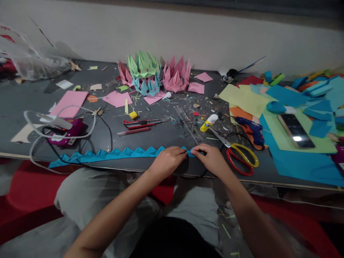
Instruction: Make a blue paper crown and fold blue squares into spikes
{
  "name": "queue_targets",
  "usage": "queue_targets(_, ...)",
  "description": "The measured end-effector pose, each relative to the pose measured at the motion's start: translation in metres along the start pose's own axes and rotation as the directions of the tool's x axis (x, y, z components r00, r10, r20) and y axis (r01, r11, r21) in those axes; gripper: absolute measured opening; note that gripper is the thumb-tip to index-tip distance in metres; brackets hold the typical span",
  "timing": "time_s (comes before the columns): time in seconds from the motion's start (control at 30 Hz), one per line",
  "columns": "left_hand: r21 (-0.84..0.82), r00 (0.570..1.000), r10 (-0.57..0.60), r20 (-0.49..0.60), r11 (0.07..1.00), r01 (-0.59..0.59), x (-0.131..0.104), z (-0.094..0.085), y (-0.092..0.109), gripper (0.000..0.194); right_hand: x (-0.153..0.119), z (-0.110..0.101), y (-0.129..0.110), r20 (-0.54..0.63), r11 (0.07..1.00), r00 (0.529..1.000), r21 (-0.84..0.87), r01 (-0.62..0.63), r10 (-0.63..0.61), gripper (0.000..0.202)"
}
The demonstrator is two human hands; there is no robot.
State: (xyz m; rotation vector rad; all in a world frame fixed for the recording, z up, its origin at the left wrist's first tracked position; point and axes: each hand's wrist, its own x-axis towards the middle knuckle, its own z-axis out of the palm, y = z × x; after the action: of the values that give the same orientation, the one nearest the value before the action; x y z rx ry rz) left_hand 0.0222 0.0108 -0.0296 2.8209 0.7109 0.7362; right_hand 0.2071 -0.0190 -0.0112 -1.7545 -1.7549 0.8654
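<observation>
At the far left, a white cable (94, 122) loops over a purple box (72, 134), and a black cord crosses the left end of the blue folded-paper strip (115, 154). The strip lies along the near table edge (258, 184), its long axis running left to right and its folded peaks pointing away from the person. A band of tabletop separates its middle from the red-and-black cutter (137, 124) and red pen (134, 131).

Nearly all of its length extends leftward from the grip. The left hand (169, 159) rests its fingertips near the right end; its thumb is hidden, so whether it pinches cannot be told. The right hand (211, 157) is nearer that end — thumb and fingers closed on the paper, just beside the left fingertips.

Rightward, room is tighter — the glue stick (208, 123) stands beyond the right hand, and the scissors (242, 157) lie just beside its wrist.
</observation>
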Motion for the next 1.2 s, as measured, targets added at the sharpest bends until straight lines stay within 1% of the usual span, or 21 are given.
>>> queue_targets(0.13, 0.002, 1.000, -0.003, 0.010, 1.000, 0.003, 0.001, 0.000, 0.000, 0.014, 0.001, 0.001, -0.002, -0.005, 1.000, 1.000, -0.024, -0.020, 0.020, 0.015)
queue_targets(0.33, 0.008, 1.000, -0.003, -0.006, 1.000, 0.003, 0.001, 0.000, 0.000, 0.013, 0.000, -0.001, -0.005, 0.002, 0.996, 0.999, -0.073, -0.050, 0.050, 0.016)
queue_targets(0.5, 0.006, 1.000, -0.006, 0.021, 1.000, 0.006, 0.002, -0.003, 0.001, 0.014, 0.002, -0.001, -0.002, 0.009, 0.996, 0.999, -0.081, -0.033, 0.034, 0.016)
queue_targets(0.7, 0.013, 0.999, 0.024, 0.030, 1.000, -0.024, 0.002, -0.003, 0.000, 0.012, 0.003, 0.001, -0.002, 0.000, 0.994, 1.000, -0.105, -0.011, 0.011, 0.014)
queue_targets(0.83, 0.055, 0.998, 0.045, 0.043, 0.997, -0.047, 0.002, -0.003, 0.000, 0.015, 0.002, 0.003, -0.002, -0.011, 0.989, 1.000, -0.147, 0.007, -0.009, 0.011)
queue_targets(0.93, 0.102, 0.997, 0.028, 0.066, 0.994, -0.035, 0.002, -0.004, 0.005, 0.018, 0.003, 0.004, -0.001, -0.029, 0.980, 0.999, -0.198, 0.028, -0.034, 0.008)
queue_targets(1.07, 0.180, 0.995, -0.030, 0.096, 0.984, 0.012, -0.002, -0.001, 0.020, 0.029, 0.002, 0.007, -0.001, -0.099, 0.940, 0.986, -0.329, 0.095, -0.134, 0.007)
queue_targets(1.13, 0.210, 0.989, -0.085, 0.124, 0.976, 0.057, -0.007, 0.002, 0.028, 0.044, -0.001, 0.010, -0.001, -0.134, 0.904, 0.970, -0.407, 0.134, -0.204, 0.010)
queue_targets(1.2, 0.225, 0.979, -0.129, 0.158, 0.970, 0.091, -0.013, 0.006, 0.034, 0.060, -0.008, 0.017, 0.000, -0.144, 0.862, 0.951, -0.475, 0.178, -0.275, 0.016)
